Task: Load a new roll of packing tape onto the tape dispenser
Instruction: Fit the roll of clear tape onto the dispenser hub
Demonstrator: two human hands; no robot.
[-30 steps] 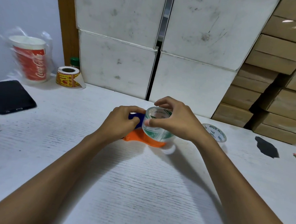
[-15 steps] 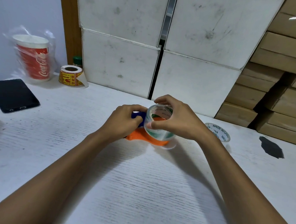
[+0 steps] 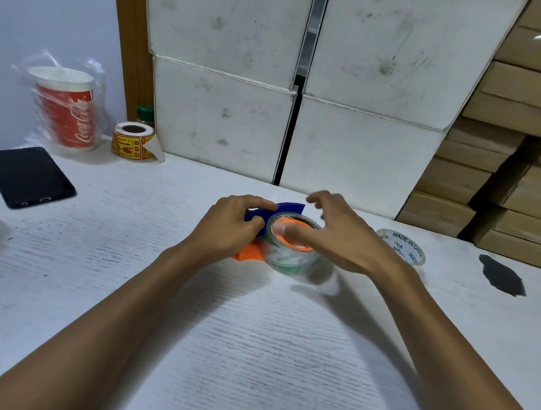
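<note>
A clear roll of packing tape with green print sits around the orange hub of the tape dispenser, which lies flat on the white table. The dispenser has an orange body and a blue front part. My left hand grips the blue part from the left. My right hand rests on top of the roll, thumb pressed into its core, the other fingers spread and lifted behind it.
An empty tape core printed "MADE IN CHINA" lies just right of my right hand. A black phone, a bagged red cup and a yellow label roll stand at back left. White boxes and cardboard boxes line the back.
The roll has dropped from a tilted hold down over the orange hub. My right hand's fingers have loosened from around the roll and now press on its top.
</note>
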